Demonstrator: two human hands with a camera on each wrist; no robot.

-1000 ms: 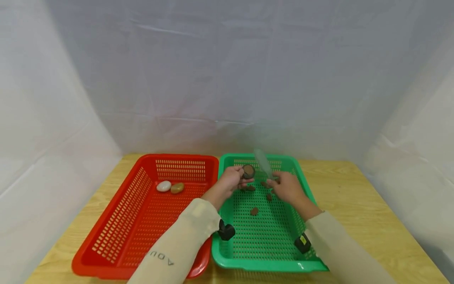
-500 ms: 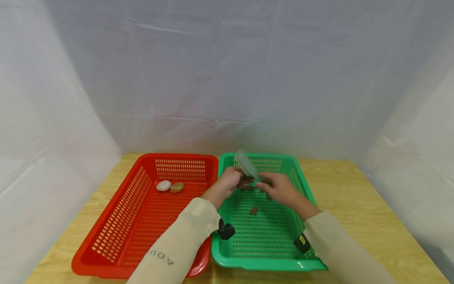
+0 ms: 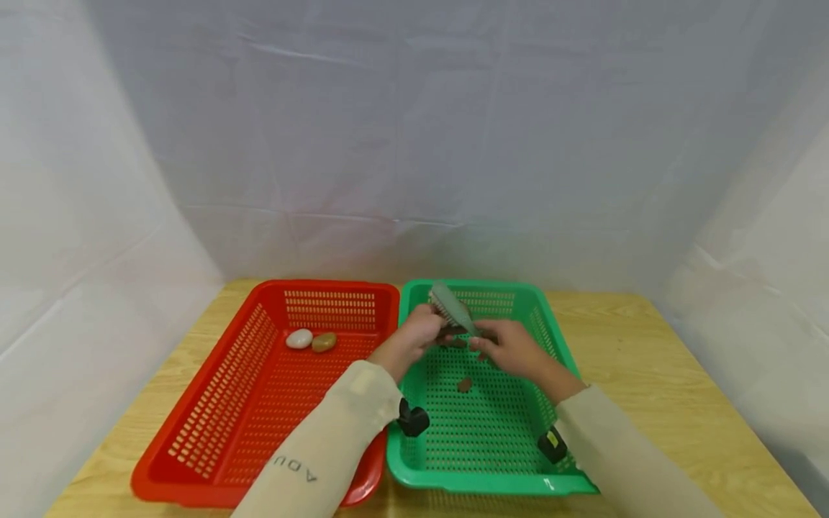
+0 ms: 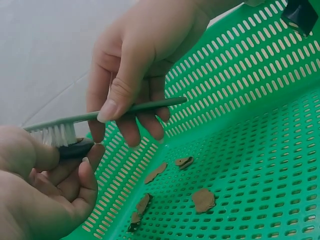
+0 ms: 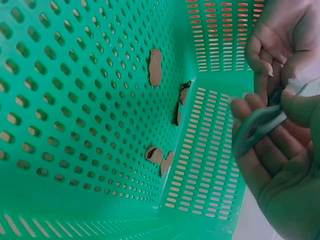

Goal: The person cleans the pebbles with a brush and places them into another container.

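Over the green basket, my right hand grips a green brush by its handle, thumb on top and fingers beneath. White bristles point down onto a dark, smooth stone. My left hand holds that stone between thumb and fingers; the brush head covers much of it in the head view. Several flat, brown, mud-like pieces lie on the basket floor below both hands.
A red basket stands against the green one on the left. Inside it a white stone and a tan stone sit side by side. Both baskets rest on a wooden table, with pale sheeting behind.
The brush has swung left from beside the stone and now lies over it, bristles down. In the last half second it shifted slightly. My left hand has stayed nearly in place.
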